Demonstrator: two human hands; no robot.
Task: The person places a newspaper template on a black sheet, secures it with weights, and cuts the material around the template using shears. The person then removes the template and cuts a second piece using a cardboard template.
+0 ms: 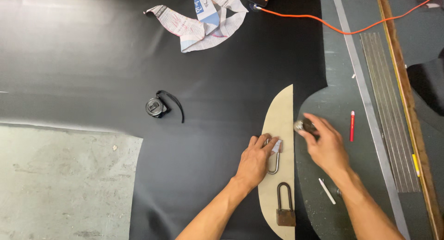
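A tan half-moon template (280, 115) lies on a black sheet (138, 50). My left hand (255, 157) presses down on the template, fingers over a padlock (275, 156) that rests on it. A second, rusty padlock (285, 206) sits lower on the template. My right hand (325, 144) is at the template's straight right edge, closed on a small round dark tool (304, 126) with a shiny tip. The tool is blurred.
A black tape measure (156, 106) with a strap lies left of centre. Printed papers (203, 22) and an orange cable (333, 26) are at the top. A red marker (352, 125), a white chalk stick (327, 191) and a long metal ruler (365, 101) lie to the right.
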